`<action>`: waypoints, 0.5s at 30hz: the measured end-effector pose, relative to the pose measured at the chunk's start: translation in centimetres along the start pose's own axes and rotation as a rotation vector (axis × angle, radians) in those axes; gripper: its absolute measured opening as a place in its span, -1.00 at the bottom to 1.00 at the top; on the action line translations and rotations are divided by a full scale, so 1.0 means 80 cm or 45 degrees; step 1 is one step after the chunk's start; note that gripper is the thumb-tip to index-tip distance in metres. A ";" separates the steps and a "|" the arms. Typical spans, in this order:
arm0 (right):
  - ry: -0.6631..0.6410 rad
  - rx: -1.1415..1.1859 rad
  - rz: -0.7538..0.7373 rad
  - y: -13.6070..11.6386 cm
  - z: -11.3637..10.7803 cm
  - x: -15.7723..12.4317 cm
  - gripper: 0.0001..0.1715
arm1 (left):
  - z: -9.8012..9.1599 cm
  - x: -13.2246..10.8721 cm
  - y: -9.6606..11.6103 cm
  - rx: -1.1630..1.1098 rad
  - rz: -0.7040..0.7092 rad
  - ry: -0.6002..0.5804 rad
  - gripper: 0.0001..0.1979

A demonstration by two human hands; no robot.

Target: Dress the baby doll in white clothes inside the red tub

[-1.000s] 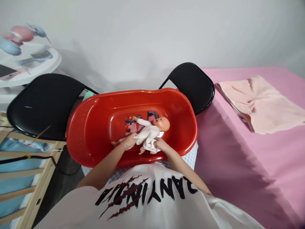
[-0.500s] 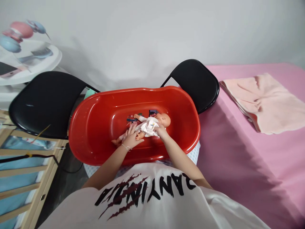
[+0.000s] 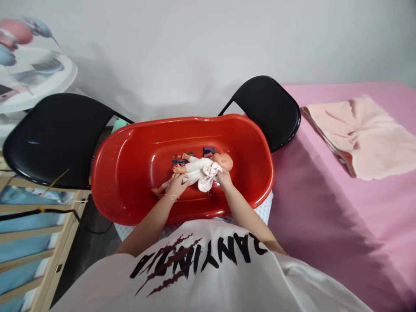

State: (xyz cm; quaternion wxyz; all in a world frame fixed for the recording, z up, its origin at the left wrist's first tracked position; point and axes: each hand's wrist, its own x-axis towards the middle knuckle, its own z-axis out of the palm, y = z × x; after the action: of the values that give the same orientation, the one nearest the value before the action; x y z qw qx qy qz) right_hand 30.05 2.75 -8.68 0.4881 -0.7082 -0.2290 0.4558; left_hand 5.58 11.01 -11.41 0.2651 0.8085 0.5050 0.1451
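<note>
1. The person's right hand (image 3: 225,180) has its grip closed on the edge of a small, bunched white cloth with a coloured print (image 3: 206,181), just beside the doll's head.
2. The person's left hand (image 3: 177,186) touches the lower body of a bald, skin-toned plastic baby doll in white clothing (image 3: 195,165); whether its fingers are clamped there or merely resting, I cannot tell. A thin pale band (image 3: 172,197) circles that wrist.
3. The doll lies inside a glossy red oval plastic tub (image 3: 125,190), its head toward the right end and its feet toward the left. The cloth lies against its near side.
4. A coloured printed picture (image 3: 177,159) shows on the tub's floor, partly covered by the doll.
5. Blue-and-white checked fabric (image 3: 264,210) shows below the tub's near rim.
6. Two black chairs, one at left (image 3: 52,136) and one at right (image 3: 268,110), flank the tub.
7. Farther right, a folded pale-pink towel (image 3: 364,136) lies on a broad pink-covered surface (image 3: 341,221).
8. At lower left is a pale wooden slatted crib (image 3: 32,255).
</note>
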 end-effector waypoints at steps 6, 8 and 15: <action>0.010 -0.046 -0.017 -0.003 0.002 -0.003 -0.36 | -0.018 -0.008 0.006 0.119 -0.225 0.370 -0.74; 0.022 -0.120 -0.041 -0.002 0.003 -0.003 -0.34 | -0.021 -0.010 0.008 0.117 -0.198 0.474 -0.44; 0.081 -0.153 -0.226 0.002 0.010 0.010 -0.28 | -0.001 -0.003 0.008 0.131 -0.041 -0.042 -0.06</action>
State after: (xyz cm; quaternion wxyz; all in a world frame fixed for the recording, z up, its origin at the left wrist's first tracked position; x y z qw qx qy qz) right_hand 29.72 3.64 -9.26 0.4903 -0.7272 -0.3020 0.3736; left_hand 5.90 10.60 -10.94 0.2338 0.8150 0.5203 0.1015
